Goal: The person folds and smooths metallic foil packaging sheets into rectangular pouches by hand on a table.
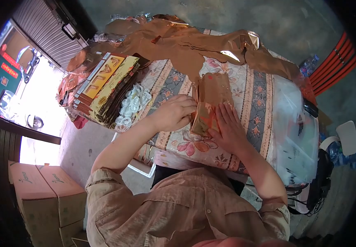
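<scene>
A folded copper-coloured foil piece [213, 92] lies on the flowered table cover, its lower part shiny and creased. My left hand [174, 112] is at its left edge, fingers bent and closed on the foil's side. Flat on the lower right part of the foil rests my right hand [229, 126], fingers stretched out and pressing down. More loose copper foil sheets [178, 43] spread across the far side of the table.
Left on the table stand stacked packets marked FALL [108, 82], beside white coiled ribbons [133, 105]. Clear plastic bags [295, 131] cover the right end. Cardboard boxes [42, 185] stand on the floor at lower left; orange-red poles [336, 64] are at far right.
</scene>
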Available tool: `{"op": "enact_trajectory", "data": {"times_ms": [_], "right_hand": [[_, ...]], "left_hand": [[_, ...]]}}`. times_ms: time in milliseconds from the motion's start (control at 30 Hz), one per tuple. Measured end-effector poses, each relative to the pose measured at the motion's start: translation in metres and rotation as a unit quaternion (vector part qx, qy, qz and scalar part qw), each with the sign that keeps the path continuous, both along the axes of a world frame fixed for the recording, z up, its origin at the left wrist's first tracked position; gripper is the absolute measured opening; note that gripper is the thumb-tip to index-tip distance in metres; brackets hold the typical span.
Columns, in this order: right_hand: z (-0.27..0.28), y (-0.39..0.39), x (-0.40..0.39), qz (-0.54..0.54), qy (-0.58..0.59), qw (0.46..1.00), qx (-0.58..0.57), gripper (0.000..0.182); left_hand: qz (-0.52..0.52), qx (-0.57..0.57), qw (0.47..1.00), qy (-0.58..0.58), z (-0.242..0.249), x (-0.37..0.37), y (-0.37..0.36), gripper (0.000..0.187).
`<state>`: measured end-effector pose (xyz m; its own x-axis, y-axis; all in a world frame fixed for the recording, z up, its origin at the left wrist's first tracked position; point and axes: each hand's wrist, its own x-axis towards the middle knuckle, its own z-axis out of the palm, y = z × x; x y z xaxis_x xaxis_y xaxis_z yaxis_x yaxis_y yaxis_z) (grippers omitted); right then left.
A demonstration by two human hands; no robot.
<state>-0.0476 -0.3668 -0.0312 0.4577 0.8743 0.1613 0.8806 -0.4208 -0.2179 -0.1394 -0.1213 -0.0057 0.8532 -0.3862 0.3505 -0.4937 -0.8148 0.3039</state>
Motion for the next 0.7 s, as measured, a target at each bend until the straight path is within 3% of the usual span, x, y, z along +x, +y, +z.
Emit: {"op": "enact_trajectory", "data": {"times_ms": [200,267,400,467,600,700], "right_hand": [[-0.002,-0.001,0.000,0.005,-0.006,1.000,0.001,0.076],[-0.001,0.001,0.000,0.005,-0.009,1.000,-0.012,0.076],[0.000,0.001,0.000,0.005,-0.013,1.000,-0.022,0.076],[-0.004,0.002,0.001,0.005,-0.018,1.000,-0.017,0.076],[-0.001,0.002,0.000,0.006,-0.013,1.000,-0.002,0.075],[-0.002,0.001,0.001,0.015,-0.028,0.999,-0.005,0.074]], "left_hand": [[0.071,-0.126,0.985,0.097,-0.005,0.008,0.005,0.049],[0.125,-0.328,0.910,0.219,0.002,0.009,-0.004,0.056],[0.218,-0.301,0.895,0.246,0.016,0.007,-0.022,0.066],[0.246,-0.253,0.923,0.153,0.007,0.006,-0.029,0.075],[0.235,-0.224,0.935,0.146,-0.001,0.004,-0.028,0.080],[0.210,-0.189,0.957,0.061,-0.005,0.001,-0.029,0.083]]}}
